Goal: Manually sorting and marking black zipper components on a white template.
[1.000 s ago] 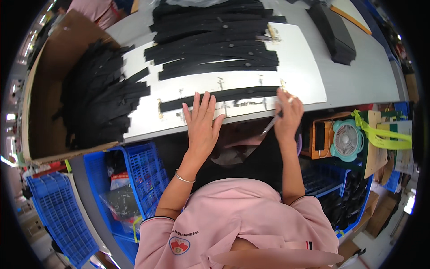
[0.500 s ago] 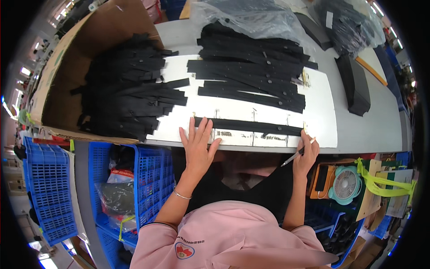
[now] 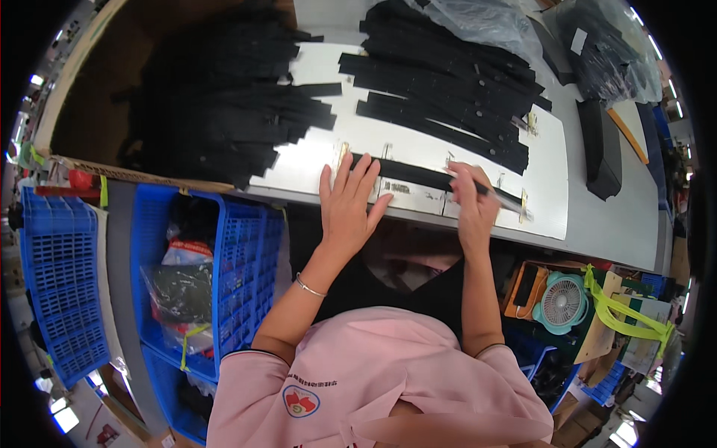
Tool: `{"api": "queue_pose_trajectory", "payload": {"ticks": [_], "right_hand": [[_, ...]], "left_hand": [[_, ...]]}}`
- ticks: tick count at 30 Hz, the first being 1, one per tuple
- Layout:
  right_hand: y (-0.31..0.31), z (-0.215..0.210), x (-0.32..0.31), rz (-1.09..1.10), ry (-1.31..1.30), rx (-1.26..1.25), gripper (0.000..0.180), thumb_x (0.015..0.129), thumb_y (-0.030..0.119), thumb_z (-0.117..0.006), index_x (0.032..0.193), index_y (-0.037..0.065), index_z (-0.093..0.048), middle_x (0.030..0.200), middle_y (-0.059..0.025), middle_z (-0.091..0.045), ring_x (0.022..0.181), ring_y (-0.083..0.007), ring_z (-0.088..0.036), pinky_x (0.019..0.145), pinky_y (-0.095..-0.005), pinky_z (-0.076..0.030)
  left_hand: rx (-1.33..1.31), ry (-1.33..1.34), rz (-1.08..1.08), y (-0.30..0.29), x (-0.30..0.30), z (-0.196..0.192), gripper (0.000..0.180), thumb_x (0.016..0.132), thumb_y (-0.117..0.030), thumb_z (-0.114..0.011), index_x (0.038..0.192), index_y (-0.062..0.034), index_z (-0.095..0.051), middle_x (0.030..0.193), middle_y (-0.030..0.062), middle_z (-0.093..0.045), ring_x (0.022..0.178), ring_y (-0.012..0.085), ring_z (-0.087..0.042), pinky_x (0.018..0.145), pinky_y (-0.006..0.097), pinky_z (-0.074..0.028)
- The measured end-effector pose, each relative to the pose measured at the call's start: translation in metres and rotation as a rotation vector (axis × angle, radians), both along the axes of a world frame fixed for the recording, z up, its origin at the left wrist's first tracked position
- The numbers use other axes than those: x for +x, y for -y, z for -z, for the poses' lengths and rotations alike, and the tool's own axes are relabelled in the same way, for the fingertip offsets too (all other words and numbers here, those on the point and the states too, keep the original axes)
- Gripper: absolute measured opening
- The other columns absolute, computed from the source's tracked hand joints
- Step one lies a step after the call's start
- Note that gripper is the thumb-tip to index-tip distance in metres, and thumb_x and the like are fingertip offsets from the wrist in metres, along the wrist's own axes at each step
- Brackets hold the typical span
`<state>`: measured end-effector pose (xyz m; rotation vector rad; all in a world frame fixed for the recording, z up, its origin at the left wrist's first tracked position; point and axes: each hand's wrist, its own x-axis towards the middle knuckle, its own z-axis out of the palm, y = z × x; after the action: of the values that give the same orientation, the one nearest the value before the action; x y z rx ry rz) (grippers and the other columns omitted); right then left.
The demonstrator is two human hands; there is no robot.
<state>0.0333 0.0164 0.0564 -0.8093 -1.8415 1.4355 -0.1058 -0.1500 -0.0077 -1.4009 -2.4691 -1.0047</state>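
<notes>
One black fabric strip (image 3: 414, 175) lies along the near part of a white board (image 3: 549, 205) that has dark marks on it. My left hand (image 3: 348, 203) rests flat on the strip's left end, fingers stretched out. Over the strip's right half, my right hand (image 3: 476, 209) has its fingers closed round a pen (image 3: 509, 198), which points to the right and is smeared by motion. Beyond the single strip, several black strips (image 3: 448, 86) with small round dark spots on some lie in a layered pile.
At the left, a cardboard box (image 3: 82, 112) holds many more black strips (image 3: 213, 97). Clear plastic bags (image 3: 478, 30) and a black padded piece (image 3: 600, 149) lie at the far right. Below the table edge are blue crates (image 3: 246, 254) and a small teal fan (image 3: 562, 302).
My right hand has moved left from the strip's right end to its middle, and the pen has swung round to point right. My left hand stays on the left end. The whole view has shifted.
</notes>
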Motion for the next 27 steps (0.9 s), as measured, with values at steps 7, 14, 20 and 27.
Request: {"api": "queue_pose_trajectory", "payload": {"ticks": [7, 14, 20, 27], "right_hand": [[0.017, 0.031, -0.061, -0.075, -0.027, -0.091, 0.019, 0.100, 0.015, -0.068, 0.101, -0.003, -0.074, 0.086, -0.0061, -0.072, 0.074, -0.0082, -0.063, 0.069, -0.0224, -0.049], [0.022, 0.042, -0.068, -0.087, 0.115, 0.067, 0.028, 0.099, 0.017, -0.070, 0.091, -0.011, -0.071, 0.090, -0.0085, -0.076, 0.068, -0.0141, -0.070, 0.064, -0.0255, -0.051], [0.019, 0.051, -0.069, -0.100, 0.068, 0.170, 0.023, 0.101, 0.019, -0.069, 0.098, -0.002, -0.076, 0.081, -0.0028, -0.072, 0.058, -0.0046, -0.054, 0.054, -0.0215, -0.042], [0.021, 0.046, -0.070, -0.101, 0.087, 0.146, 0.023, 0.099, 0.017, -0.070, 0.096, -0.005, -0.074, 0.085, -0.0065, -0.075, 0.064, -0.0094, -0.063, 0.057, -0.0234, -0.047]], "left_hand": [[0.034, 0.000, -0.009, 0.000, 0.002, 0.001, 0.054, 0.092, -0.031, -0.074, 0.140, -0.0086, -0.062, 0.148, 0.0082, -0.058, 0.146, 0.0321, -0.044, 0.121, 0.054, -0.021], [0.041, -0.023, -0.014, 0.003, 0.003, 0.002, 0.055, 0.091, -0.032, -0.075, 0.138, -0.0083, -0.063, 0.147, 0.0080, -0.058, 0.146, 0.0310, -0.044, 0.121, 0.053, -0.021], [0.039, -0.029, -0.017, 0.000, 0.002, 0.002, 0.054, 0.090, -0.032, -0.075, 0.137, -0.0080, -0.064, 0.146, 0.0079, -0.059, 0.145, 0.0310, -0.044, 0.121, 0.053, -0.021], [0.034, -0.030, -0.025, -0.001, 0.002, 0.003, 0.053, 0.091, -0.032, -0.075, 0.137, -0.0089, -0.064, 0.145, 0.0077, -0.060, 0.144, 0.0314, -0.046, 0.121, 0.053, -0.022]]}}
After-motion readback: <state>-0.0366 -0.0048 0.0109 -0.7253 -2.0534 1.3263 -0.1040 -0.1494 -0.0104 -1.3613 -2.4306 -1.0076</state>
